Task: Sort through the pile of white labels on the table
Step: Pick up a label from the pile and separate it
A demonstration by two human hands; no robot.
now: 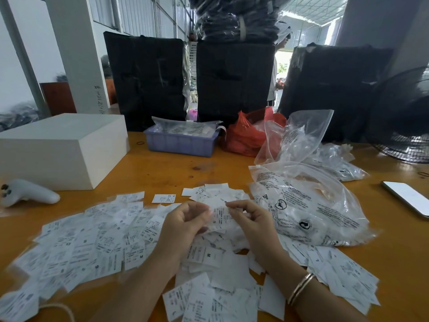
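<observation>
The person's left hand and right hand are lifting one white label above the middle of the pile of white labels, which is spreading across the orange table. The fingers of both hands are curling and pinching the label at its two side edges, probably to stretch it flat so the printed size can be read. The label is hanging with its long axis running away from the person, top edge towards the far side and print facing up at the camera. Just right of the hands, clear plastic bags are lying, likely holding more labels.
</observation>
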